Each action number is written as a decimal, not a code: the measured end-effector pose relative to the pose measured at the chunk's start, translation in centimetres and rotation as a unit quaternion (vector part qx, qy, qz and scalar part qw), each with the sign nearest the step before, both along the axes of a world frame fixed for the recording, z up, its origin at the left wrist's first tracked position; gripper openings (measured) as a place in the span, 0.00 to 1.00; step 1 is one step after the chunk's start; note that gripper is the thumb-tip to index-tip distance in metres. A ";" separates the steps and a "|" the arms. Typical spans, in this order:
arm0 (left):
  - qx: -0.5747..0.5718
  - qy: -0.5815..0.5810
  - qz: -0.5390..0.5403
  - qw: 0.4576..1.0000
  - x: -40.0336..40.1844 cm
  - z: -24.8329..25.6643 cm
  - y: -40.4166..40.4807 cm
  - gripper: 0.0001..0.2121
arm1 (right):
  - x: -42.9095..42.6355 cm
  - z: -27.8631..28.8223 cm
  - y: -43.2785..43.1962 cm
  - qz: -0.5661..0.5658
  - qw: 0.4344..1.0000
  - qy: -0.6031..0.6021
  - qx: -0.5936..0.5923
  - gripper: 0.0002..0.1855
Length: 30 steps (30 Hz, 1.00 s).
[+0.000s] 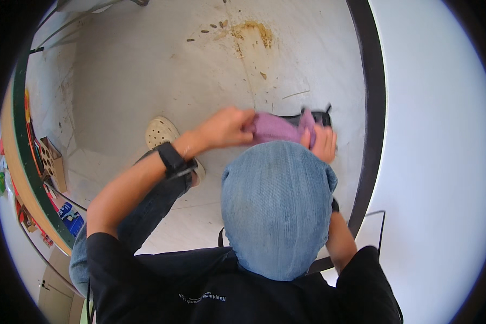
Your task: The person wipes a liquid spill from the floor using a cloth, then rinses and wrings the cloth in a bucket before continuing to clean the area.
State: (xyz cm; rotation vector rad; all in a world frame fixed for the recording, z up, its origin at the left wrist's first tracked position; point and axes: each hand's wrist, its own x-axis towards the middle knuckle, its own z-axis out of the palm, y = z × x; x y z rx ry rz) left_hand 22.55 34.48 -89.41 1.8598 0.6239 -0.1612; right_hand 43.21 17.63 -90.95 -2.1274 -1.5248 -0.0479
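Note:
A purple cloth (pixel 273 128) is stretched between my two hands, just beyond my raised denim knee (pixel 281 202). My left hand (pixel 229 127) grips its left end, the fingers curled around the fabric. My right hand (pixel 324 143) holds a bunched part at the right end; the knee hides my right wrist and part of the forearm. Behind the cloth, close to the floor, shows a black item (pixel 322 117) with a short strap or loop sticking up. The cloth covers much of it, so I cannot tell exactly what it is. My other foot wears a cream clog (pixel 160 131).
Beyond my hands, the grey floor (pixel 146 73) bears a yellow-brown stain (pixel 263 34) and several small dark bits. A dark baseboard (pixel 374 101) and white wall (pixel 437 121) run along the right. At left stand a wood-topped table (pixel 18 141) and a cardboard box with holes (pixel 53 162).

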 end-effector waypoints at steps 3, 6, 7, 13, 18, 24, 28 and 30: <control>0.015 0.061 -0.061 0.996 -0.3 -2.1 -5.8 0.12 | -1.3 -0.8 -8.0 -0.067 0.984 -0.012 -0.162 0.19; 0.090 0.097 -0.077 0.988 0.2 -5.0 -11.1 0.13 | -2.8 -6.1 -11.9 -0.123 0.966 0.017 -0.225 0.31; 0.122 0.097 -0.068 0.986 0.3 -5.6 -12.1 0.13 | -3.6 -7.2 -12.4 -0.137 0.963 0.032 -0.230 0.36; 0.197 0.037 -0.042 0.979 -0.1 -7.9 -12.3 0.11 | -4.0 -12.6 -9.0 -0.207 0.958 0.028 -0.198 0.50; 0.315 0.078 0.043 0.945 0.0 -8.7 -5.6 0.10 | -1.5 -11.8 2.9 -0.143 0.968 -0.021 -0.203 0.48; 0.376 0.153 0.189 0.894 1.5 -8.2 4.4 0.09 | 1.1 -12.0 18.1 -0.019 0.993 -0.027 -0.112 0.49; 0.362 0.138 0.268 0.882 1.7 -8.9 8.9 0.11 | 2.2 -12.6 24.4 0.053 0.994 -0.041 -0.083 0.49; 0.353 0.113 0.296 0.881 1.7 -9.7 8.1 0.11 | 2.6 -13.0 24.7 0.077 0.993 -0.032 -0.078 0.49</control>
